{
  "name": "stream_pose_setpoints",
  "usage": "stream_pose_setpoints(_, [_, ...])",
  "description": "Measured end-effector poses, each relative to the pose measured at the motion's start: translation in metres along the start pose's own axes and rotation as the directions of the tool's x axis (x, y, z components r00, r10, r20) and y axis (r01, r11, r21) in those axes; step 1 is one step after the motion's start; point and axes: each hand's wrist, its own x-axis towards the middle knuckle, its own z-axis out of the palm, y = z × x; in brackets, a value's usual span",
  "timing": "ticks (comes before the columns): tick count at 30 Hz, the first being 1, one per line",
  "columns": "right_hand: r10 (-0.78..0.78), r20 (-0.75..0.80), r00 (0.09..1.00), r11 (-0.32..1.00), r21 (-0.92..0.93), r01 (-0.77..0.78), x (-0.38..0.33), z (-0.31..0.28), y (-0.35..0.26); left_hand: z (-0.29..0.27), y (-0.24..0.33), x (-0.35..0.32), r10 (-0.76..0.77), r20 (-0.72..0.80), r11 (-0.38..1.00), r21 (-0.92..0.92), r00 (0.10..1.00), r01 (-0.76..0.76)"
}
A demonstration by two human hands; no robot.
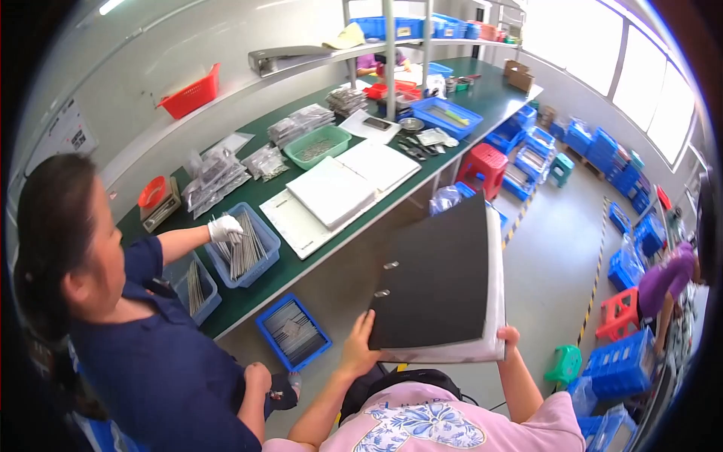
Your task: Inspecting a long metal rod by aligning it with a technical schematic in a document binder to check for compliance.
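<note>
In front of my body is a black ring binder, tilted, with a thick stack of pale pages showing along its right and lower edges. My left hand grips its lower left corner, fingers lying over the black cover. At the lower right corner my right hand is closed around the edge of the pages. Beyond it, on the green table, lies another binder, opened flat with white sheets.
At left a person in dark blue reaches a white-gloved hand into a blue bin of thin metal rods. A blue crate sits on the floor. Red and green stools and stacked blue crates stand at right.
</note>
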Motion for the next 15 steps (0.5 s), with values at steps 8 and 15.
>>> stream_pose_setpoints(8, [0.287,-0.044,0.957,0.956,0.071,-0.283,0.262,-0.051,0.039,-0.064,-0.173,0.173,-0.395,-0.363,0.703,-0.711,0.844,0.024])
stream_pose_setpoints(15, [0.473,-0.048,0.880,0.879,0.095,-0.467,0.400,-0.128,0.011,-0.107,-0.140,0.258,-0.671,-0.153,0.230,-0.973,0.725,0.008])
